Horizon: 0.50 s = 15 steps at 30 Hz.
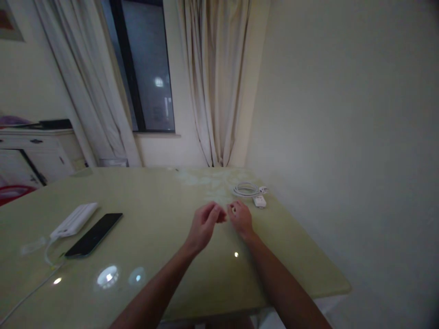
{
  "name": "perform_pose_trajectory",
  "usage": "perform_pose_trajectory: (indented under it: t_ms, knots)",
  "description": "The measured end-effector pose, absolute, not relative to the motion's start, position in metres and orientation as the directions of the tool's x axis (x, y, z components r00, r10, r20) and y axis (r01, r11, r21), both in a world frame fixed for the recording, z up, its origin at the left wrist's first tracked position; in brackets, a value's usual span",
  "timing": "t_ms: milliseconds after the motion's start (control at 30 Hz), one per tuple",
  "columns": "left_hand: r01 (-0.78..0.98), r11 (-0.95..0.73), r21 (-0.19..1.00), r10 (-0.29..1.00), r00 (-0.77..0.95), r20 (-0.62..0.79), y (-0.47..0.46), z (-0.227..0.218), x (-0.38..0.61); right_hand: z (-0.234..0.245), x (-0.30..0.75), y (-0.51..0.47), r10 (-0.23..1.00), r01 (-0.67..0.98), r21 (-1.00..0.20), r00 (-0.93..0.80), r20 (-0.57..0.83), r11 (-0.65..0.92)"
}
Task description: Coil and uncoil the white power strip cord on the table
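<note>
My left hand (205, 222) is above the middle of the table, its fingers curled in and the thumb lying over them. Close beside it, with a narrow gap between, is my right hand (242, 219), its fingers bent and the thumb and forefinger curved into a small ring. No object shows in either hand. Just beyond my right hand lies a coiled white cable (245, 189) with a plug (263, 189) and a white power strip (259, 201). The hands do not appear to touch these.
On the left of the glossy greenish table (144, 196) lie a black phone (94, 235) and a white power bank (75, 219), with a white cord (30, 292) running to the near edge. A wall (343, 137) borders the right; curtains (219, 82) hang behind.
</note>
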<state>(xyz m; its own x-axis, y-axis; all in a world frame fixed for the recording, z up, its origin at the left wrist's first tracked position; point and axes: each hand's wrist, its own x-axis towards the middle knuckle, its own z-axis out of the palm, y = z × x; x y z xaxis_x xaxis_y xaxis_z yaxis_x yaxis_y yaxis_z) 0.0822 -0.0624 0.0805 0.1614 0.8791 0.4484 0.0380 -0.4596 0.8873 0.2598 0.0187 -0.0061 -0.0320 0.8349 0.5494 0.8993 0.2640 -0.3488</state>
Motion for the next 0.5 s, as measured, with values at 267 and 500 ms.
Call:
perform_pose_trajectory:
  t_ms: [267,500]
  knots:
    - [0.496,-0.319,0.808,0.915,-0.061,0.398,-0.008,-0.008,0.049,0.0,0.257,0.022,0.864,0.86,-0.394,-0.1,0.493,0.324]
    - [0.645,-0.317,0.695,0.914,0.013,0.405,-0.016,-0.002,0.047,0.016,0.3,0.023,0.826,0.778,-0.628,0.362,0.432,-0.012]
